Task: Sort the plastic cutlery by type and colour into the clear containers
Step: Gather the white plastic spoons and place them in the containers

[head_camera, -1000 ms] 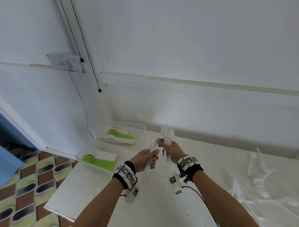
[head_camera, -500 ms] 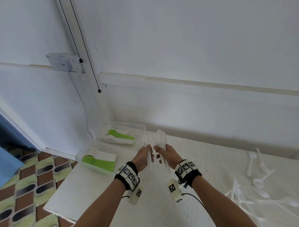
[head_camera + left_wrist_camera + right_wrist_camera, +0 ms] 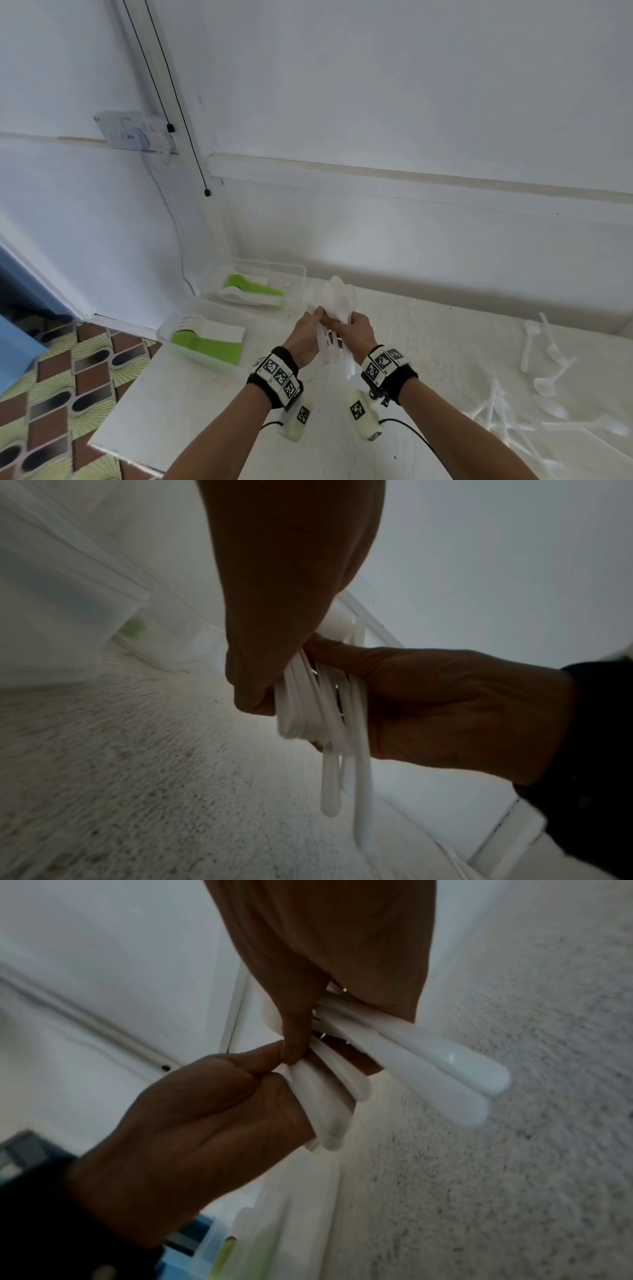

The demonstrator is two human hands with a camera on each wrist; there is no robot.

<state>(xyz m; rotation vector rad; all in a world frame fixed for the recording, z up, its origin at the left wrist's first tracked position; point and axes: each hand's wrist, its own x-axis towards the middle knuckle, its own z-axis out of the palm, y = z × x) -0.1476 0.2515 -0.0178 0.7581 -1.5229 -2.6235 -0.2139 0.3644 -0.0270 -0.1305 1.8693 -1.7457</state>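
White spoons [image 3: 334,310], bunched, both hands clamped on them: left hand [image 3: 305,337], right hand [image 3: 358,334]. Bowls up, handles down, above the table [image 3: 205,394]. Spoon tub [image 3: 255,286] lies just left, nearer the left hand.

Glossy smooth white plastic spoons [image 3: 428,1056]; rough, matt, speckled bench [image 3: 514,1177]; clear plastic containers [image 3: 294,274]; matt painted wall [image 3: 376,85]; floor [image 3: 68,377] possibly patterned vinyl.
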